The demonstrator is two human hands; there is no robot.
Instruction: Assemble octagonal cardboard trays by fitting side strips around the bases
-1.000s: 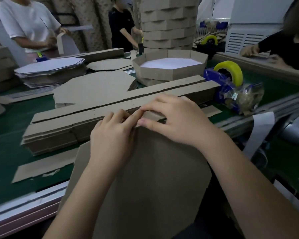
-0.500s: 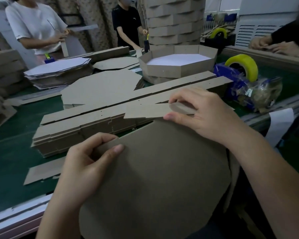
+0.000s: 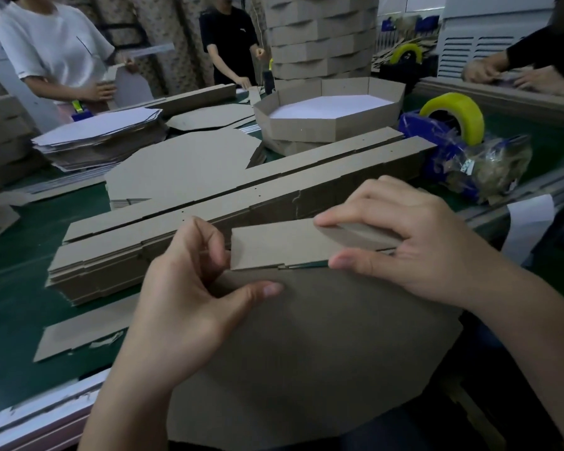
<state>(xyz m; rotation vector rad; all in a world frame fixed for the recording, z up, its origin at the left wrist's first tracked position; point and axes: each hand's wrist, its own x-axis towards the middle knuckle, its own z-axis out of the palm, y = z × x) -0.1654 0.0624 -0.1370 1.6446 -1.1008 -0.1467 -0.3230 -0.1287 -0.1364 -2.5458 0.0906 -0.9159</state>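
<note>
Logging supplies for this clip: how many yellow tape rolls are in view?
2. The near roll sits on the blue dispenser at right; the far roll stands behind, right of the tray stack. Others may be hidden.

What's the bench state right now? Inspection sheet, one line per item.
Surface: green table, cardboard piled on it.
Job's things: base at the near edge; side strip along its far edge; strip stack behind; finished tray farther back.
Clutter: tape dispenser at right; loose offcut at left.
Hands: left hand grips the base; right hand pinches the side strip.
Cables: nothing seen.
Surroundings: other people working; tray stack behind.
</note>
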